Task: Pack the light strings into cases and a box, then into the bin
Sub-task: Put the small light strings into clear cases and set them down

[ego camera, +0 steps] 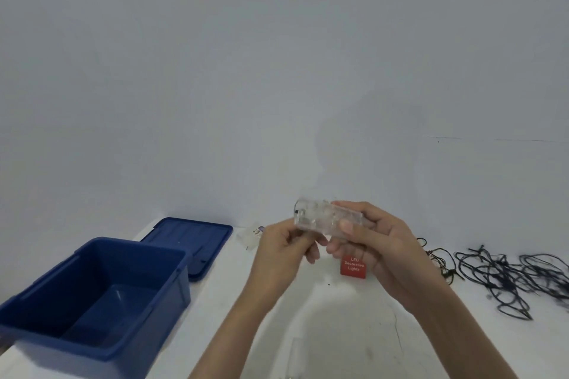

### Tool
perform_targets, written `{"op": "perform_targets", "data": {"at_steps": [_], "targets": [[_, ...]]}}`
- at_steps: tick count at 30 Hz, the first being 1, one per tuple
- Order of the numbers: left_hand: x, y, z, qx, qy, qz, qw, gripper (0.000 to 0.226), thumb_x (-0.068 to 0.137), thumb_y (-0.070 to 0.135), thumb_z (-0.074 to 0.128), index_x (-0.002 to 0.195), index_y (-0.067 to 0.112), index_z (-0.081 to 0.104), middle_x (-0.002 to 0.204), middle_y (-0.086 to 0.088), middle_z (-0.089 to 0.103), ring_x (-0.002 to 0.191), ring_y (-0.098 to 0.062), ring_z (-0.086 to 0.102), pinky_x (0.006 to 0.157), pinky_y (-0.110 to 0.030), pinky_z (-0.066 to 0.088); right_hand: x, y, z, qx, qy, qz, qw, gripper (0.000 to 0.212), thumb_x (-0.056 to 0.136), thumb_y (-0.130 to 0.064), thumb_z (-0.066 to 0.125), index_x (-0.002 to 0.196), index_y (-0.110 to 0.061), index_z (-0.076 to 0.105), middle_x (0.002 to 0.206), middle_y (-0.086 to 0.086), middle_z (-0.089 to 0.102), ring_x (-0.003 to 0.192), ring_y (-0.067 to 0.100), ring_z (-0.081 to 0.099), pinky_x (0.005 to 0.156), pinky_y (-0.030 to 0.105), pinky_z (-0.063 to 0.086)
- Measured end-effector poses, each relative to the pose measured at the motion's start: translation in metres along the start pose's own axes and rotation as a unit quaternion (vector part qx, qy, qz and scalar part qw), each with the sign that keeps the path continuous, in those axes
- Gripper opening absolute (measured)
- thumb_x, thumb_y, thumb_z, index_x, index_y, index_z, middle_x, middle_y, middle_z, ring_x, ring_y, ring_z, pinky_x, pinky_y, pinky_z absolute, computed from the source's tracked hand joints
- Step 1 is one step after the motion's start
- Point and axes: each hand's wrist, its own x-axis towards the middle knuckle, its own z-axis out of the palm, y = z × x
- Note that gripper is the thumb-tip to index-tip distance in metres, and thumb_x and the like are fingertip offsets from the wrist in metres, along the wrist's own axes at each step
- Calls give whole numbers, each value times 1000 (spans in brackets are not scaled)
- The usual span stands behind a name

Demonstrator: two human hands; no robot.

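Both hands hold a clear plastic case (317,218) up above the white table. My right hand (372,243) grips its right end, thumb across the front. My left hand (283,248) pinches its lower left edge. Something pale and a small dark part show inside the case, blurred. An open blue bin (144,314) stands at the left and holds nothing. A red box (353,266) marked "LED Decorative Lights" stands on the table just below my right hand. Dark light strings (505,277) lie tangled at the right.
The blue bin lid (191,240) lies flat behind the bin. A second small clear case (251,236) rests on the table left of my left hand. A thin wire (398,332) trails across the table under my right forearm. A plain wall rises behind.
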Motion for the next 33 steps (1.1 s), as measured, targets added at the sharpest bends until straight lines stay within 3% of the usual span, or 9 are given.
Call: {"op": "perform_targets", "data": {"at_steps": [5,11,15,18,22,24,26,30,33], "targets": [[-14,-12,11,10,-57,-54,997,22,92,10,54,102,20,71,60,5,64,43,-3,46,49,-15,41,5,14,-2,-95,121,-18,988,20,81,-2,64,101,-6,61,73,18,69,60,25,69,64,33,56],[-21,-11,4,201,-102,-35,974,27,95,14,46,112,18,67,71,4,65,48,-3,50,54,-15,45,6,20,-5,-289,192,-44,937,19,82,-11,69,93,-21,58,69,13,70,54,12,66,63,47,53],[-19,-4,-4,414,-114,75,900,21,93,10,42,89,16,62,82,-2,60,72,-21,51,78,-37,47,11,26,-13,-398,161,-50,902,19,81,-14,70,89,-24,56,67,-3,67,56,8,60,62,33,49],[-10,2,-9,509,-68,235,825,14,75,10,65,75,23,61,69,9,57,67,-12,54,51,-24,44,11,39,-20,-479,114,-43,870,25,78,-19,72,82,-37,54,50,-20,58,66,5,45,71,30,38],[12,4,-18,508,-68,313,800,15,67,14,73,72,25,65,61,12,58,61,-10,51,49,-16,33,5,41,-23,-363,20,6,932,21,78,-9,72,89,-26,65,55,-3,61,58,13,59,67,35,51],[21,3,-23,487,-71,298,818,5,80,17,67,79,21,68,66,11,62,67,-10,52,56,-16,33,1,40,-25,-292,-34,10,956,21,82,-1,67,96,-16,67,65,15,59,61,17,61,61,30,50],[28,-3,-27,428,-81,237,868,15,92,21,56,90,18,70,76,10,65,74,-5,47,64,-16,35,-2,39,-28,-232,-71,11,970,22,85,3,62,102,-10,67,76,27,58,65,21,61,63,27,50],[28,-24,-30,247,-104,105,958,15,90,21,59,85,26,72,69,19,65,68,7,50,63,-12,40,-6,44,-30,-117,-101,28,988,22,81,-4,66,103,-6,67,78,18,63,69,25,59,63,29,49],[18,-43,-23,82,-93,17,992,19,81,9,66,75,26,71,66,16,67,61,5,53,59,-13,41,-4,51,-27,7,-95,42,995,43,65,-23,83,100,-4,67,73,17,61,64,25,59,58,28,48]]}}
